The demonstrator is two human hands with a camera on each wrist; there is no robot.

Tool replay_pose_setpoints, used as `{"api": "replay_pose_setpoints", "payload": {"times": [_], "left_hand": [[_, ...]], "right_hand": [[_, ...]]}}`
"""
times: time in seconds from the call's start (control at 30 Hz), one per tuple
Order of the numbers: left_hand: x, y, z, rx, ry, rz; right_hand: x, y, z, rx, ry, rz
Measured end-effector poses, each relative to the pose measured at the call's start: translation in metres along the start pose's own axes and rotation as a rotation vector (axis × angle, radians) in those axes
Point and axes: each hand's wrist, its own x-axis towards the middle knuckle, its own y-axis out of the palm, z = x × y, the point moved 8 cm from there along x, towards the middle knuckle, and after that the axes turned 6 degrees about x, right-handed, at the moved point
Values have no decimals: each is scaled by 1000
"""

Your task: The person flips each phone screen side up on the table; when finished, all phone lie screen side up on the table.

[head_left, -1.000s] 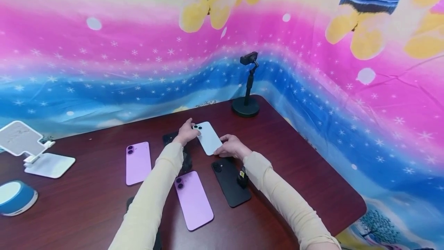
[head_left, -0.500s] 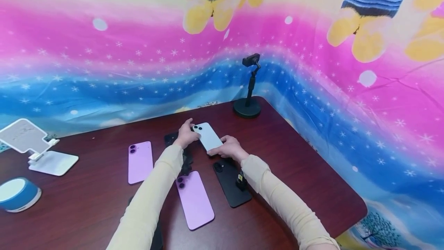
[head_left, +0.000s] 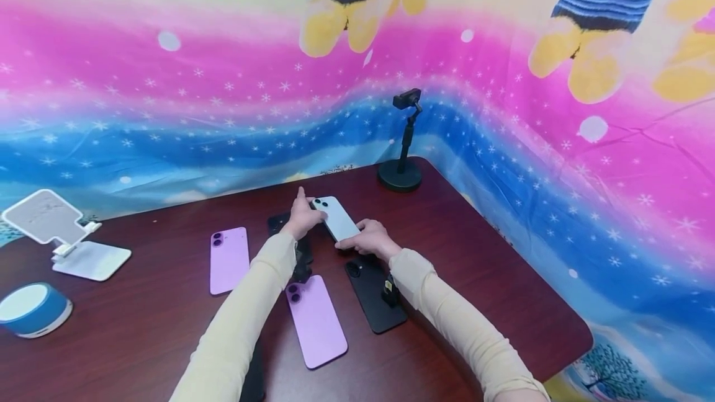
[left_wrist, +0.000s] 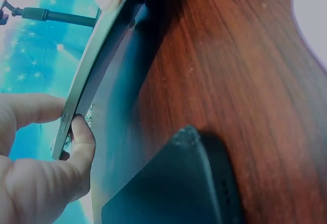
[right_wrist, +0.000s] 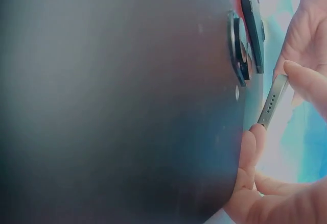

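The pale, dark-lensed phone (head_left: pixel 342 219) has risen at its near end, pinched by left grip (head_left: pixel 302 216) and right grip (head_left: pixel 371 239).

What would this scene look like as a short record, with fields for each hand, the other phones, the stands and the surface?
Left hand: pinches the pale phone near its camera end
Right hand: holds that phone's opposite end
Purple: left purple phone; middle purple phone, between the forearms
Black: right black phone, near the right cuff; rear black phone, mostly hidden by the left hand
Stands: black stand, far corner; white stand, far left
Surface: dark reddish table
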Motion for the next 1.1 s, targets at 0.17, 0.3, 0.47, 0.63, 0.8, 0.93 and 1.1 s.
{"api": "replay_pose_setpoints", "payload": {"times": [0.17,0.3,0.47,0.63,0.8,0.93,1.1], "left_hand": [[-2,4,4,-131,-16,30],[-1,5,3,-214,18,23],[-3,5,1,-303,66,43],[-4,9,-2,-330,125,107],[-5,11,-2,-370,143,131],[-7,13,-3,-380,161,159],[-11,18,-8,-392,206,225]], "right_hand": [[-2,0,1,30,-8,29],[1,-1,-1,77,-19,72],[10,-1,-10,165,-45,176],[12,-4,-14,231,-49,228],[15,-4,-17,255,-29,251],[18,-5,-21,280,-12,271],[19,-4,-21,289,-26,328]]}}
